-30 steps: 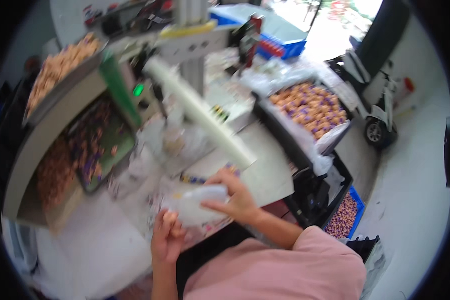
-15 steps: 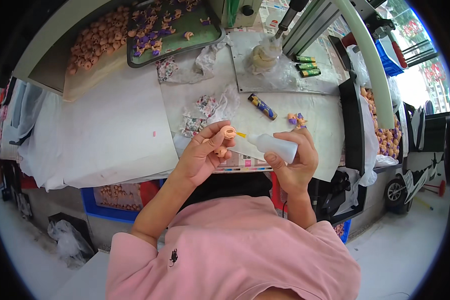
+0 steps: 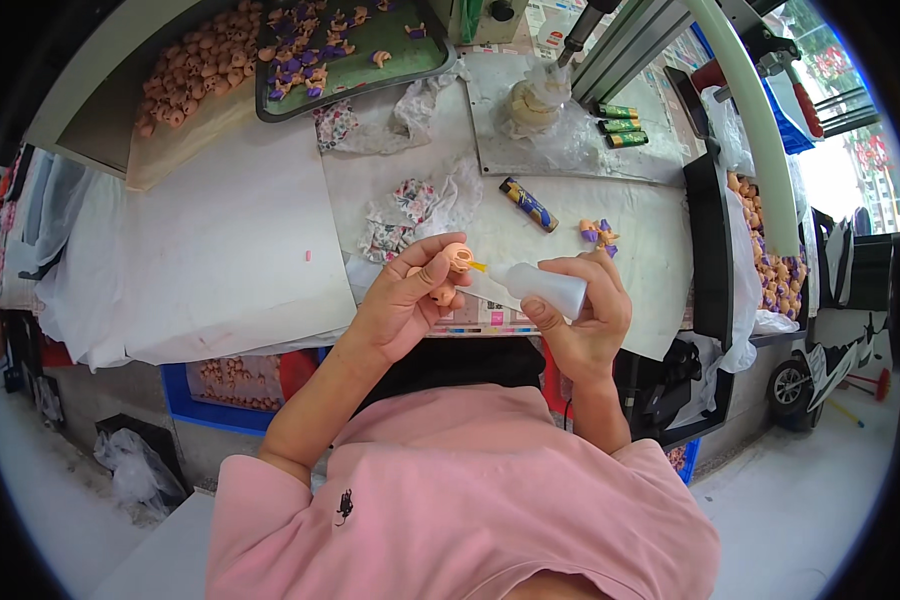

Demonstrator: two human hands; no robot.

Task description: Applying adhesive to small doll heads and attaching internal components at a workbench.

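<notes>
Between thumb and fingers of my left hand (image 3: pixel 395 305), a small peach doll head (image 3: pixel 459 255) is pinched, its round opening facing right. A second peach piece (image 3: pixel 443 294), seemingly another doll head, is tucked lower in the same hand. My right hand (image 3: pixel 592 325) wraps around a white squeeze bottle (image 3: pixel 550 290), tilted to the left. Its thin yellow nozzle (image 3: pixel 478 267) reaches the edge of the head's opening. Just beyond the right hand lie a few small peach-and-purple doll bodies (image 3: pixel 599 236).
A blue-and-gold lighter (image 3: pixel 528 205) and crumpled floral cloth (image 3: pixel 410 205) lie on the paper-covered table. A dark tray (image 3: pixel 370 88) of doll bodies stands behind, beside heaped heads (image 3: pixel 198 75). A metal press (image 3: pixel 605 70) and a black-walled bin (image 3: pixel 710 255) flank the right.
The doll head, its opening and the bottle have shifted very slightly upward in the picture. Both grips stay the same, and the nozzle remains at the head's opening.
</notes>
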